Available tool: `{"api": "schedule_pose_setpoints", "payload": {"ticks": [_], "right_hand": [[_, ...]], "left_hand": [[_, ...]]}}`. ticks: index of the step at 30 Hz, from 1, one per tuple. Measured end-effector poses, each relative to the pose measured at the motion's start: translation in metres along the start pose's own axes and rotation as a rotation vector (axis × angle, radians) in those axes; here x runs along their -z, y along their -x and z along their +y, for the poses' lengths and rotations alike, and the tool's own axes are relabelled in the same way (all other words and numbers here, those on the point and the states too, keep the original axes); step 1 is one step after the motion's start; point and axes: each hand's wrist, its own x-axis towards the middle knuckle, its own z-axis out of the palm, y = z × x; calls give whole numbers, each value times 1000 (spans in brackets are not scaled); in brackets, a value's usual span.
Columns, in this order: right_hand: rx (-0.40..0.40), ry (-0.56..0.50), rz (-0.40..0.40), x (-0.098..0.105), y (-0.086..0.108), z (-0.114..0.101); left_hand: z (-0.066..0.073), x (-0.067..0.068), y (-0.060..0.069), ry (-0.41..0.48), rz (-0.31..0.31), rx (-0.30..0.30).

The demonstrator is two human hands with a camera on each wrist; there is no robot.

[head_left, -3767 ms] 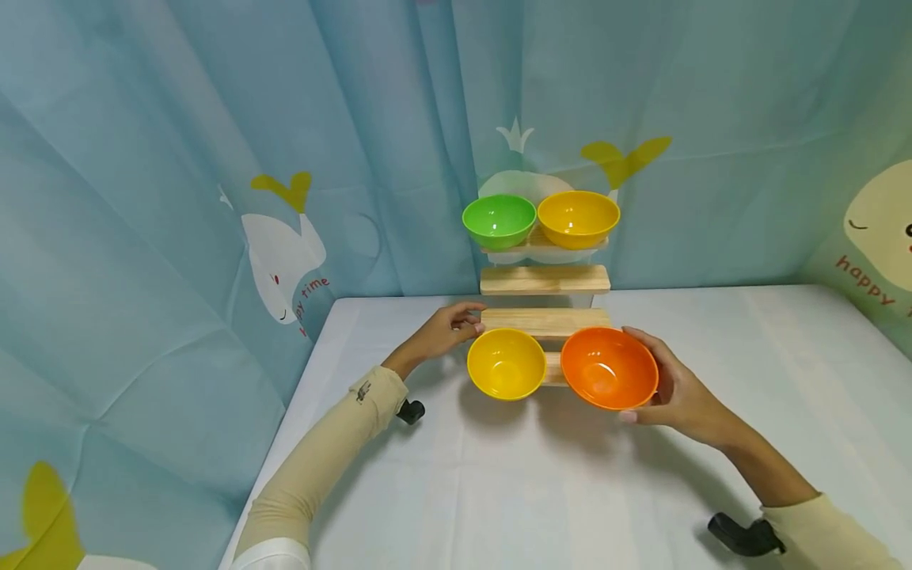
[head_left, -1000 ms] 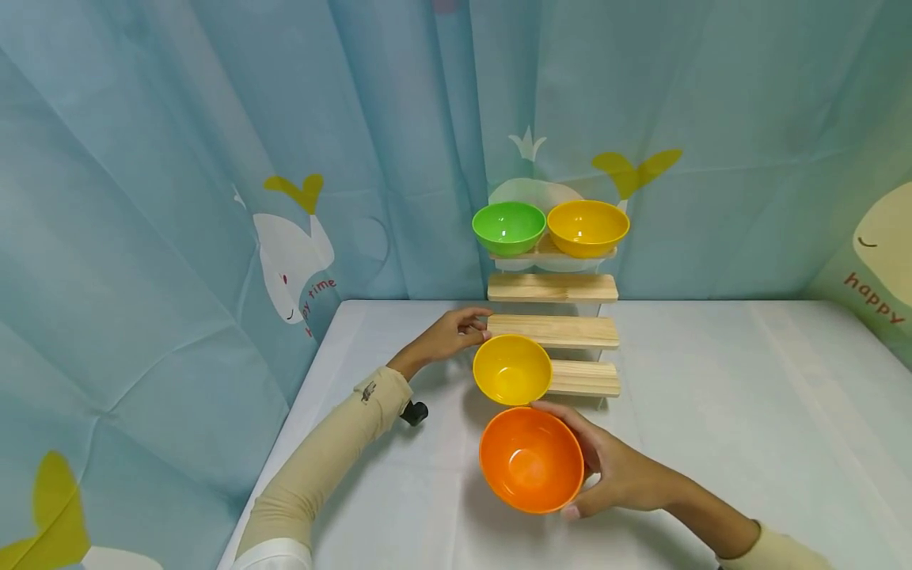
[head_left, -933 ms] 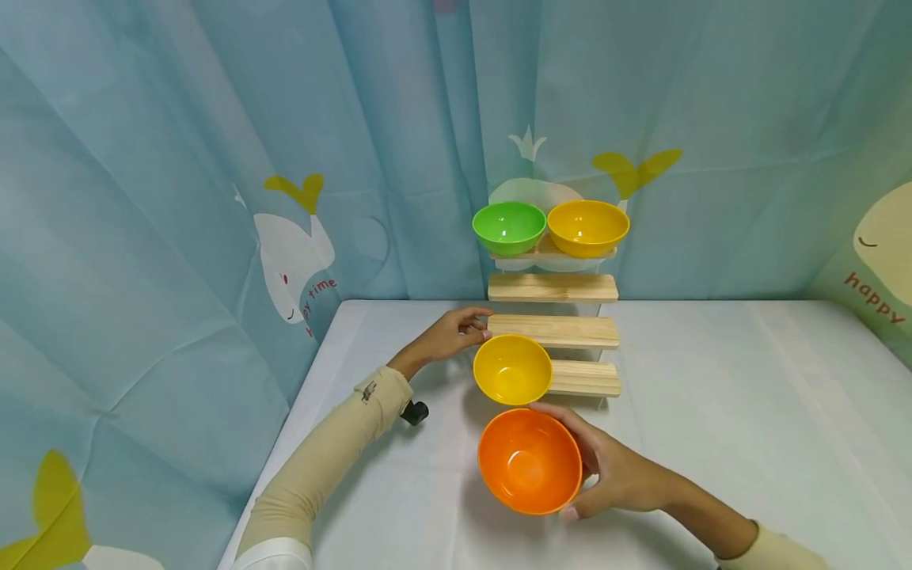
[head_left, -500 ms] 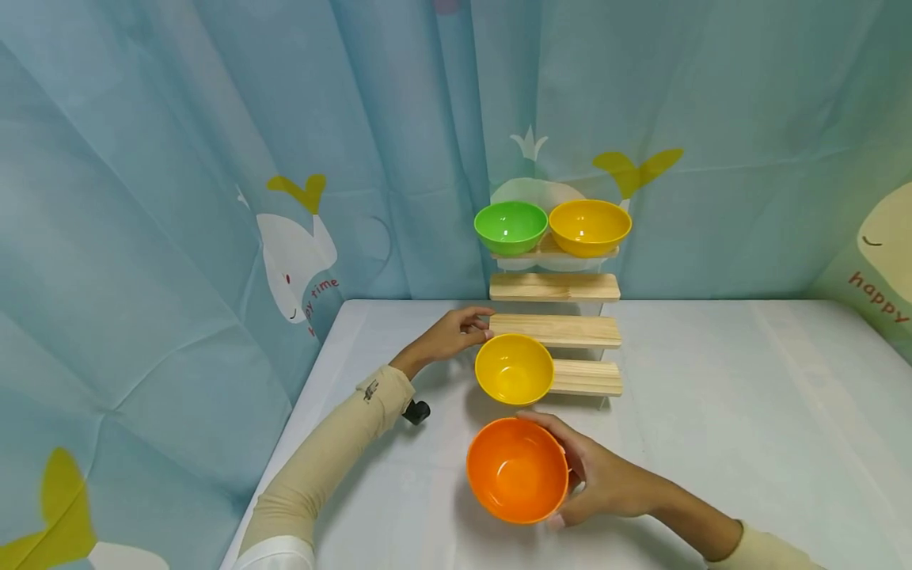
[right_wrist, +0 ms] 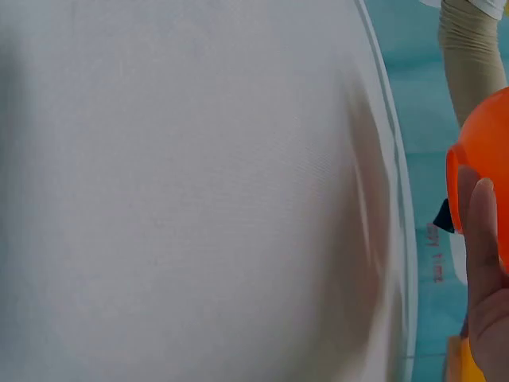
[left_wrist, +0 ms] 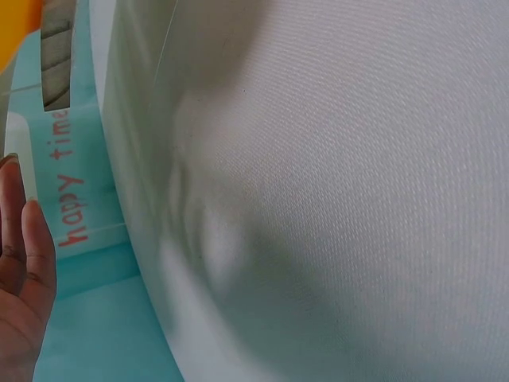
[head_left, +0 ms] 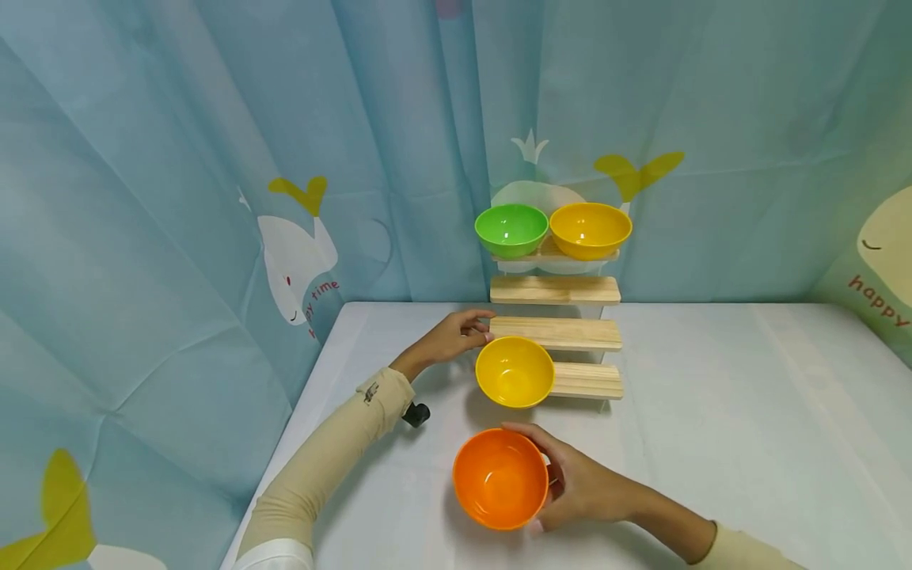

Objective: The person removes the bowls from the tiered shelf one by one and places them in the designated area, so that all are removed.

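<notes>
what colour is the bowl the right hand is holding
Orange, inside and out; the bowl shows best in the head view.

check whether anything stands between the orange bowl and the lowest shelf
Straight ahead, yes: the lower yellow bowl covers the left part of the lowest shelf. Angling right from the orange bowl, held in the right hand, nothing visible blocks the shelf's bare right part.

White table (head_left: 712, 419) under a tiered wooden rack (head_left: 555, 290) with three bowls (head_left: 514, 381).
</notes>
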Motion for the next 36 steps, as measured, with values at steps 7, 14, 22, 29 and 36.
{"api": "schedule_pose_setpoints", "payload": {"ticks": [7,14,22,29,36], "right_hand": [[-24,24,26,-3,-8,4],[-91,64,56,-4,-15,8],[-88,48,4,-8,-26,14],[-79,12,-24,-13,-34,17],[-116,26,9,-17,-44,17]], "left_hand": [[1,0,0,9,1,12],[0,0,-1,2,-3,11],[-1,0,-1,-9,-6,7],[0,0,-2,-5,-10,4],[2,1,-1,-6,-7,13]]}}
